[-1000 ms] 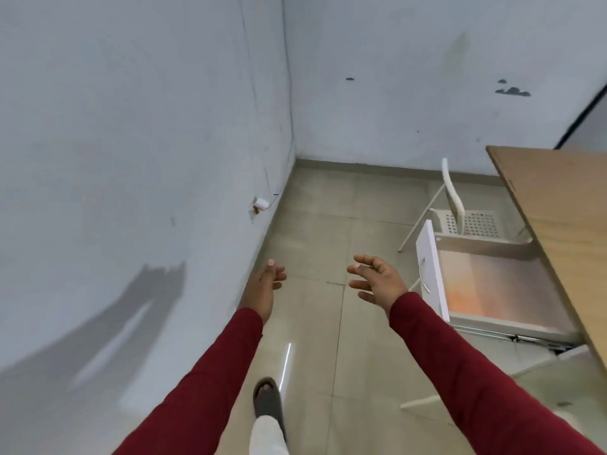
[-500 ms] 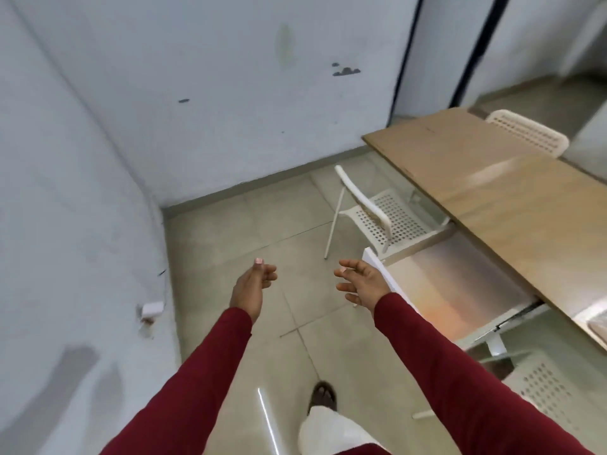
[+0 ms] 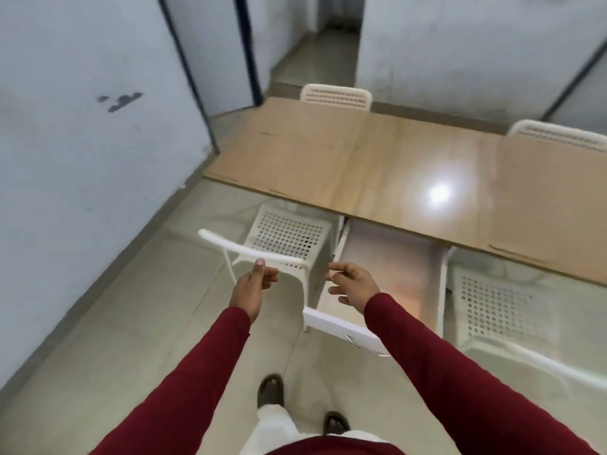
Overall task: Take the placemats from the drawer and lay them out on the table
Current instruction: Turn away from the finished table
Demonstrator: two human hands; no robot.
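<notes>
Pale grey walls and a tiled floor (image 3: 170, 323) framed a long wooden counter (image 3: 377, 165) with white perforated plastic chairs (image 3: 285, 234) tucked along it. Under the counter's near edge a white pull-out drawer (image 3: 338, 326) stood open; its visible floor looked bare, though glare and blur hid detail. Two tan, flat rectangular placemats seemed to lie on the counter already, one at the left end (image 3: 279, 149), one at the right (image 3: 542, 198). Left hand (image 3: 253, 287) and right hand (image 3: 353, 284) hovered before the drawer, fingers loosely curled, holding nothing. Judged step: approaching the drawer. Next move: look in and reach for any remaining mat.
</notes>
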